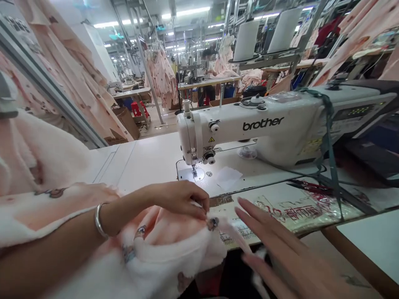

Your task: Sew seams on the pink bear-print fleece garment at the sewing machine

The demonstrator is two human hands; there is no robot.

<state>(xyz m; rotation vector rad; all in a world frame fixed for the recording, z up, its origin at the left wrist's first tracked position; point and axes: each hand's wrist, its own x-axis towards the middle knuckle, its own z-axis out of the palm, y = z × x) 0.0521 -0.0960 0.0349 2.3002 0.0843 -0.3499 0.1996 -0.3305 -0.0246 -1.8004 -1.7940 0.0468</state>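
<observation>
My left hand (182, 198), with a silver bangle on the wrist, pinches the edge of a fluffy pink printed fabric (162, 253) at the front of the sewing table. My right hand (277, 245) is flat with fingers spread and blurred, just right of the pinched corner, over a thin strip of the same fabric; whether it grips the strip I cannot tell. The white Brother sewing machine (262, 128) stands behind, its needle (194, 171) above the plate, apart from the fabric.
A white table (146, 160) carries the machine. More pink fabric (40, 153) is heaped at left. A paper scrap (229, 176) lies by the needle plate. Thread cones (246, 39) stand behind. Hanging pink garments (162, 77) and other workstations fill the back.
</observation>
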